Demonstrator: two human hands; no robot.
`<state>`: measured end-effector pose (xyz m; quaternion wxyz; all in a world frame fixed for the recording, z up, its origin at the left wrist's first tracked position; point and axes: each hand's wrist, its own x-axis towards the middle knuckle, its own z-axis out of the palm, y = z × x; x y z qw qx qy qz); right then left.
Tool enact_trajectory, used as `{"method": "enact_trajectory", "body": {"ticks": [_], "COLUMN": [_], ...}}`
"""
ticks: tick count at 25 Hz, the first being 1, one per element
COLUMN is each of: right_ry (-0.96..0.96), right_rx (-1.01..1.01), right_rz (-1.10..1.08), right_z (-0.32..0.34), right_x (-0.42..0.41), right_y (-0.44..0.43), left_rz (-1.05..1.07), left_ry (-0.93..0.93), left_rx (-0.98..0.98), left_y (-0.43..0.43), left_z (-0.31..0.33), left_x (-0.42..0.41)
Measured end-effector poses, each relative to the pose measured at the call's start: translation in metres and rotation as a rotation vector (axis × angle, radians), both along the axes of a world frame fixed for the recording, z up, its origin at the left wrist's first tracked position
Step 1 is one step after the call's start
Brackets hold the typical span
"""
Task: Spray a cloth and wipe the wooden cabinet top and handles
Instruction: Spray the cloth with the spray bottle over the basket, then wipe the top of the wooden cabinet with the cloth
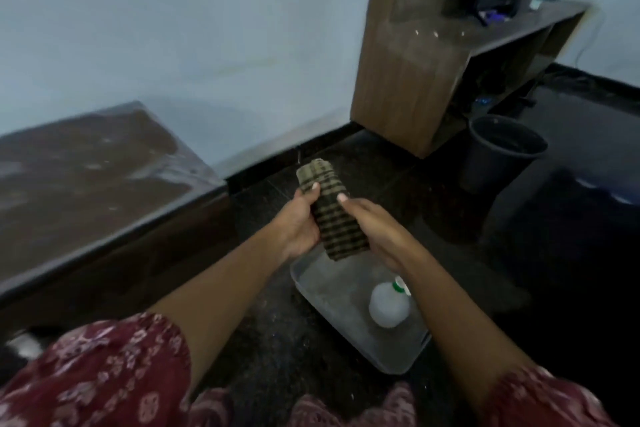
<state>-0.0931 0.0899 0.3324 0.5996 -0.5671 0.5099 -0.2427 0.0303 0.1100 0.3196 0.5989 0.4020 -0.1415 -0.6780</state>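
Note:
A folded cloth (332,208) with dark and tan checks is held upright between both hands in the middle of the view. My left hand (299,222) grips its left side and my right hand (375,230) grips its right side, thumbs on top. Below the hands, a clear plastic tub (349,329) sits on the dark floor with a white spray bottle (388,305) lying in it. The wooden cabinet top (79,170), glossy brown, lies to the left against the wall. No handles are visible.
A tall wooden shelf unit (412,80) stands at the back right with a low shelf and a dark screen on it. A dark bucket (498,152) sits on the floor beside it. Pale blue walls run behind.

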Motion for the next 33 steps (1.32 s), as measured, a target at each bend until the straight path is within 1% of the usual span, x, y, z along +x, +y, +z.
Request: {"method": "enact_trajectory", "body": {"ticks": [2,5,7,9,11,14,17,18,19,20,21,22,23,24,25,26,27,28,29,30,31,32,33], "right_ry": [-0.109,-0.262,-0.294,-0.335,-0.411,-0.505,-0.512,-0.501,-0.474,-0.438,-0.405,-0.368,-0.314,-0.243,-0.155,-0.073,0.009,0.052,0.090,0.146,0.214,0.261,0.237], "right_rx": [-0.028,0.093,0.193,0.247,0.310,0.415,0.540,0.565,0.581,0.574,0.542,0.479,0.370,0.189,-0.054,-0.352,-0.667,-0.947,-1.182,-1.371,-1.514,-1.620,-1.699], "right_rz": [0.051,0.222,0.299,0.370,0.476,0.618,0.689,0.715,0.764,0.810,0.855,0.906,0.959,1.023,1.100,1.183,1.282,1.377,1.477,1.563,1.628,1.661,1.650], "right_z": [0.030,0.087,0.122,0.143,0.157,0.164,0.150,0.142,0.132,0.123,0.116,0.109,0.103,0.097,0.094,0.092,0.089,0.084,0.077,0.069,0.062,0.054,0.048], "right_x": [0.022,0.062,0.092,0.121,0.150,0.192,0.244,0.261,0.281,0.302,0.322,0.344,0.365,0.383,0.396,0.404,0.412,0.418,0.421,0.422,0.423,0.424,0.423], "right_y": [0.025,0.078,0.114,0.143,0.181,0.229,0.261,0.268,0.279,0.289,0.301,0.313,0.324,0.334,0.346,0.356,0.365,0.372,0.379,0.384,0.387,0.386,0.385], "left_rz": [0.057,0.178,0.299,0.398,0.495,0.600,0.802,0.845,0.879,0.887,0.886,0.884,0.879,0.846,0.758,0.615,0.456,0.333,0.254,0.202,0.175,0.168,0.168], "left_ry": [-0.080,-0.224,-0.274,-0.274,-0.268,-0.234,-0.295,-0.356,-0.458,-0.608,-0.804,-1.037,-1.250,-1.408,-1.509,-1.560,-1.568,-1.553,-1.529,-1.511,-1.519,-1.547,-1.580], "left_rx": [-0.034,0.002,-0.003,-0.025,-0.024,-0.020,0.002,0.029,0.086,0.179,0.307,0.459,0.596,0.690,0.743,0.790,0.851,0.899,0.931,0.952,0.956,0.950,0.941], "left_y": [0.033,0.103,0.155,0.197,0.243,0.300,0.341,0.353,0.369,0.387,0.406,0.428,0.452,0.474,0.493,0.508,0.520,0.528,0.532,0.534,0.534,0.533,0.532], "left_z": [0.035,0.093,0.126,0.149,0.162,0.164,0.149,0.142,0.133,0.124,0.114,0.102,0.092,0.084,0.076,0.071,0.067,0.062,0.058,0.055,0.054,0.052,0.052], "left_x": [0.025,0.070,0.098,0.123,0.149,0.171,0.203,0.215,0.230,0.244,0.260,0.275,0.286,0.295,0.303,0.310,0.317,0.325,0.331,0.338,0.345,0.353,0.359]}}
